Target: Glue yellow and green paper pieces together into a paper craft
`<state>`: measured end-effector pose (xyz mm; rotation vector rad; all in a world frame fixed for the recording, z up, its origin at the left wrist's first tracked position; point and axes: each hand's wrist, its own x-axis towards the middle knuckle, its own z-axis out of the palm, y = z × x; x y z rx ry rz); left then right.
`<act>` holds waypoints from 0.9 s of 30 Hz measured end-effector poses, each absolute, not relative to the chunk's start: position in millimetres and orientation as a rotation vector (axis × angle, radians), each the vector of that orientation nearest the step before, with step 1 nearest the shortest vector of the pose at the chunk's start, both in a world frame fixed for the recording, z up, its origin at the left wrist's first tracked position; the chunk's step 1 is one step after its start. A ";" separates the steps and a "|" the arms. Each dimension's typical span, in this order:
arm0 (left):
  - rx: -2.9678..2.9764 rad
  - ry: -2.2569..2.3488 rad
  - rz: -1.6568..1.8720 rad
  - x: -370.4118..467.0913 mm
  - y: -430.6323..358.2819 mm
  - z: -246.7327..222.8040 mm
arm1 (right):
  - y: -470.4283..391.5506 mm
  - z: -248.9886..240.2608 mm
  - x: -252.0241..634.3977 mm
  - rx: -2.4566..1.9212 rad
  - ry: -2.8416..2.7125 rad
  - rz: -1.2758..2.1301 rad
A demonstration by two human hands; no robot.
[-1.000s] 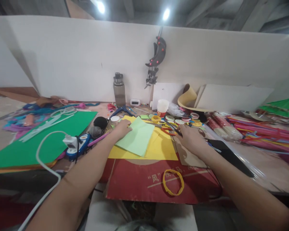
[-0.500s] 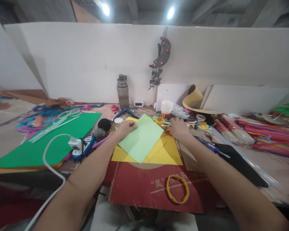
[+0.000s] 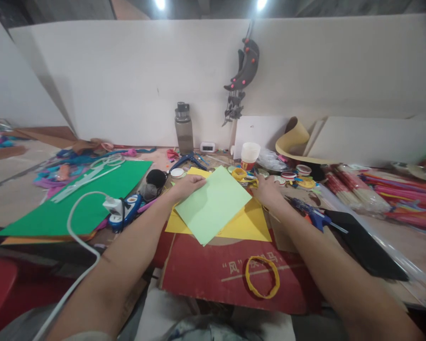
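And there, the left hand (image 3: 187, 188) had its fingers closed on the pale sheet (image 3: 213, 204), seemingly to steady it over the yellow paper (image 3: 250, 224); the right hand (image 3: 270, 193) was near the cup (image 3: 250, 153), its grip impossible to tell.
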<state>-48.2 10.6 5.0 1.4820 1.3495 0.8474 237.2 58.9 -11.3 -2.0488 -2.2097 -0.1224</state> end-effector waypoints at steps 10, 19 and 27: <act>1.502 1.527 0.880 -55.0 17.6 0.9 | 54.9 -8.7 244.3 -1.934 -2.269 -0.205; 1.548 1.593 0.888 -58.0 25.6 -11.2 | 56.2 -12.3 245.2 -1.959 -2.261 -0.044; 1.557 1.573 0.881 -60.7 29.1 -17.9 | 57.3 -10.4 251.1 -1.937 -2.196 -0.068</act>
